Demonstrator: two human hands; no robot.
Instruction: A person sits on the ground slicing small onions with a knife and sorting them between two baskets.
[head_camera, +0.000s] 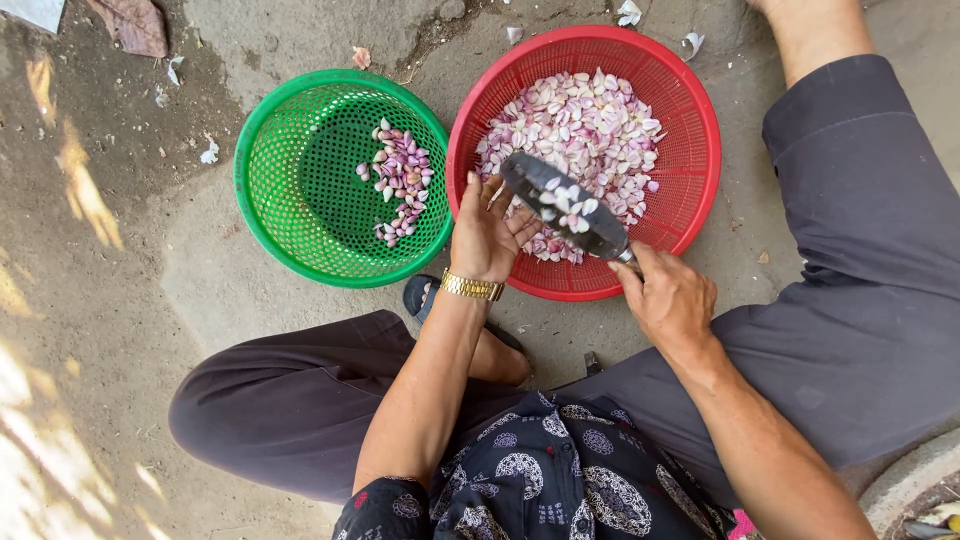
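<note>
While I look down from the head camera, nearest to me is the patterned dark blouse (560, 470) and the bent knees in grey trousers (860, 300), so the person sits low on the concrete floor (120, 300) with the baskets in easy reach. My right hand (668, 300) is clenched around the handle of a broad knife (565, 205), and its flat blade lies level over the red basket (690, 110), carrying some peeled cloves (570, 198); I think it is held flat so that they do not slide off. My left hand (488, 235), with a gold watch (472, 288) on the wrist, touches the near edge of the blade with curved fingers (520, 228); whether they pinch a clove I cannot tell. Beneath, the red basket holds a large heap of pale and purple garlic cloves (585, 125). Just beside it, on the left, the green basket (270, 170) holds only a small pile of cloves (400, 180). Farther, dry skins (630, 12) lie scattered.
</note>
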